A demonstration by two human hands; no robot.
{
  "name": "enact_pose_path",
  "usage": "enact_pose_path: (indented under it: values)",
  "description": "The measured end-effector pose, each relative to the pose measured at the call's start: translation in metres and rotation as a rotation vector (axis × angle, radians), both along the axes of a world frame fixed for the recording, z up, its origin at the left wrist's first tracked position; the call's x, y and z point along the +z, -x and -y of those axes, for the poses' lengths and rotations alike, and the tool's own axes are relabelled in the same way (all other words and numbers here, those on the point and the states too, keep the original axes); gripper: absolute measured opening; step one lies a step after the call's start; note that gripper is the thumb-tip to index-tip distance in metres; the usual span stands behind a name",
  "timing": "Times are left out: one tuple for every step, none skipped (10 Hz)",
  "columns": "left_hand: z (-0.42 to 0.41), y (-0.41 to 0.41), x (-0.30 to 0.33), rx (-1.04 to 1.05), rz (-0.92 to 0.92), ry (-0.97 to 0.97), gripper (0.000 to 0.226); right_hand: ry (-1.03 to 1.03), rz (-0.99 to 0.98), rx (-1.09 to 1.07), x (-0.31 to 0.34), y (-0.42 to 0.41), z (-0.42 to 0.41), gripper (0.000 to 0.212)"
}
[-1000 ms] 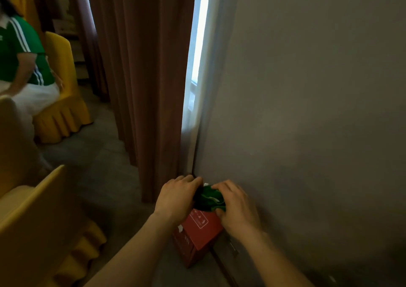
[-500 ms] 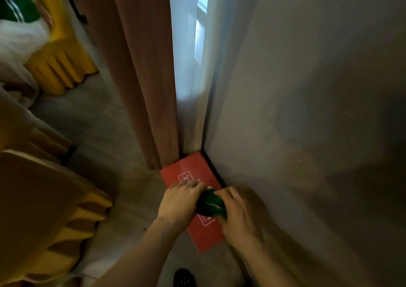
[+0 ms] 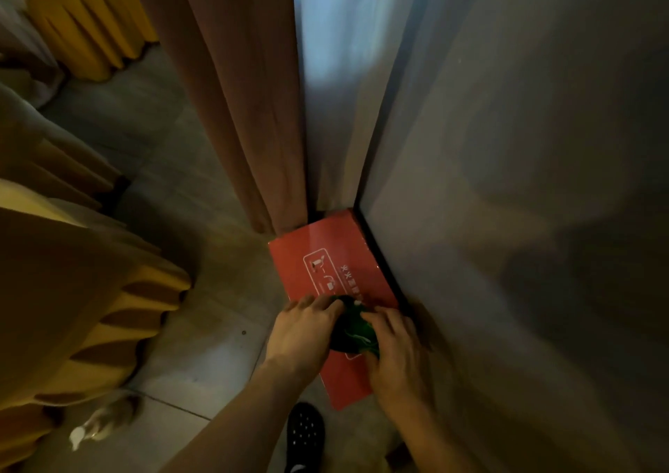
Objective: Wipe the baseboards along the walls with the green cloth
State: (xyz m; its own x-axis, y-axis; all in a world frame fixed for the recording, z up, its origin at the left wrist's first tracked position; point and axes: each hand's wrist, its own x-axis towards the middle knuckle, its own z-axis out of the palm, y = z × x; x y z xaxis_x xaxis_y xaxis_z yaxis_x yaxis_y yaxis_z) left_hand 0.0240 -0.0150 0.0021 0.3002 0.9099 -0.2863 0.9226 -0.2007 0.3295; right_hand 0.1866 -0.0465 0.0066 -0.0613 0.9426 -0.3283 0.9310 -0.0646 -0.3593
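Note:
The green cloth [image 3: 353, 329] is bunched up between both my hands, above a red box [image 3: 325, 255] that lies on the floor against the wall. My left hand [image 3: 302, 331] grips the cloth from the left, my right hand [image 3: 396, 349] from the right, close to the wall. The dark baseboard [image 3: 378, 251] runs along the foot of the grey wall [image 3: 506, 183], right beside the red box. Much of the cloth is hidden by my fingers.
A brown curtain [image 3: 231, 92] and a white sheer curtain [image 3: 333, 74] hang down to the corner behind the box. Yellow-skirted chairs [image 3: 90, 291] stand at the left. My black shoe [image 3: 304, 432] is on the tiled floor below my arms.
My view has tipped down and nearer to the floor; the red box now shows in full. Both hands stay on the green cloth above the box.

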Motion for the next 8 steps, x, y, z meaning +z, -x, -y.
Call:
enact_pose_path:
  values:
    - [0.004,0.001,-0.018,-0.002,0.006,0.002,0.055,0.055,0.031,0.004,-0.017,0.0,0.001,0.063]
    - [0.013,0.005,-0.03,-0.04,-0.034,0.062,0.082,0.132,0.084,0.064,-0.031,-0.002,0.007,0.074]
    - [0.024,0.008,-0.041,-0.093,-0.103,0.2,0.096,0.217,0.105,0.094,-0.044,-0.007,0.015,0.084]
    - [0.033,0.007,-0.049,-0.108,-0.167,0.282,0.099,0.224,0.151,0.106,-0.05,-0.009,0.021,0.088]
    - [0.036,0.007,-0.048,-0.106,-0.185,0.311,0.096,0.235,0.148,0.109,-0.052,-0.011,0.024,0.09]
    - [0.036,0.009,-0.042,-0.095,-0.181,0.314,0.094,0.23,0.138,0.097,-0.046,-0.013,0.023,0.091]
    - [0.036,0.012,-0.033,-0.066,-0.156,0.28,0.094,0.197,0.125,0.071,-0.037,-0.015,0.026,0.092]
    - [0.039,0.016,-0.02,-0.073,-0.158,0.239,0.092,0.165,0.127,0.061,-0.024,-0.012,0.03,0.092]
